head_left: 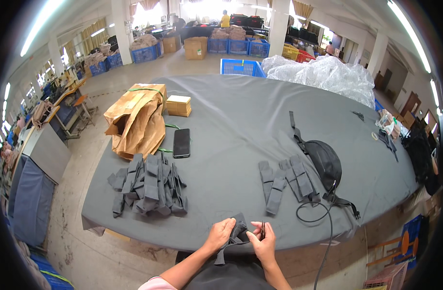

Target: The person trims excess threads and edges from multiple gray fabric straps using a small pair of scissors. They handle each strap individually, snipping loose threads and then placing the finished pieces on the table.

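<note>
the step in hand looks like close work on one dark grey cloth piece (239, 228), which is held up between the two hands at the near edge of the counter (221, 164). the left grip (219, 235) is pinched narrow on the cloth; the right grip (264, 244) is closed around a slim dark tool (263, 230), with its thumb and fingers against or just beside the cloth's right side. the next move seems to call for the left grip to keep the fabric steady while the right brings the tool to the exact spot. forward and left of the left grip lies a heap of similar strips (149, 188); forward and right of the right grip lie a few flat strips (273, 188), with a black pouch (323, 162) beyond them. the tool's tip is too small to make out, so its kind is uncertain. the fingers hide part of the cloth, its lower end hangs against the dark clothing (226, 275), and the forearms are cut off below.
</note>
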